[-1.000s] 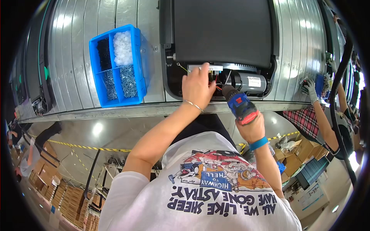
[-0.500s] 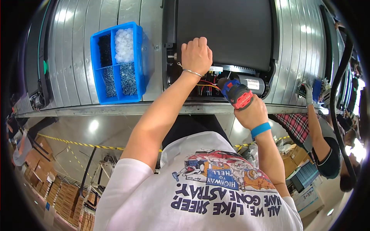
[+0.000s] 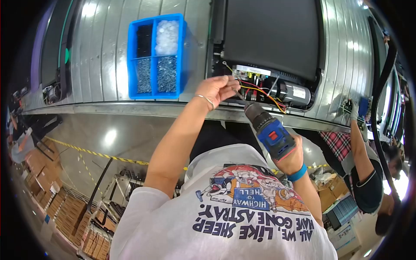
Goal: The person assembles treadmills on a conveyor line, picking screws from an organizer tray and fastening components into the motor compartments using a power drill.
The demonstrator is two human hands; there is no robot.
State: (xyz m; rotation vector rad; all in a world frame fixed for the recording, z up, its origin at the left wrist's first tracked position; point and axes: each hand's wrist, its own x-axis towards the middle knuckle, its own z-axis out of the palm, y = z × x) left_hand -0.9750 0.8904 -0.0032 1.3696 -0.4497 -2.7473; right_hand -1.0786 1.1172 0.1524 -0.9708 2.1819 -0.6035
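My right hand (image 3: 291,157) grips a blue and black cordless drill (image 3: 271,133), whose bit points up and left. At the tip of the bit, the fingers of my left hand (image 3: 218,90) are drawn together; whatever small thing they hold is too small to make out. Just beyond them lies the open end of a machine with a black belt (image 3: 272,34). Red, yellow and black wires, a circuit board (image 3: 252,80) and a cylindrical motor (image 3: 294,93) show inside it. A yellow wire with a ring terminal (image 3: 225,63) sticks up at its left.
Left of the machine, a blue divided bin (image 3: 183,56) holds screws, white plastic pieces and black pieces. Slatted metal (image 3: 110,56) runs along the line. At the right, a co-worker's gloved hand (image 3: 354,110) is at another unit. A thick black cable (image 3: 381,86) hangs there.
My left hand has come down from the belt's edge to the drill bit. My right hand has pulled the drill back out of the motor bay and turned it. The view has shifted.
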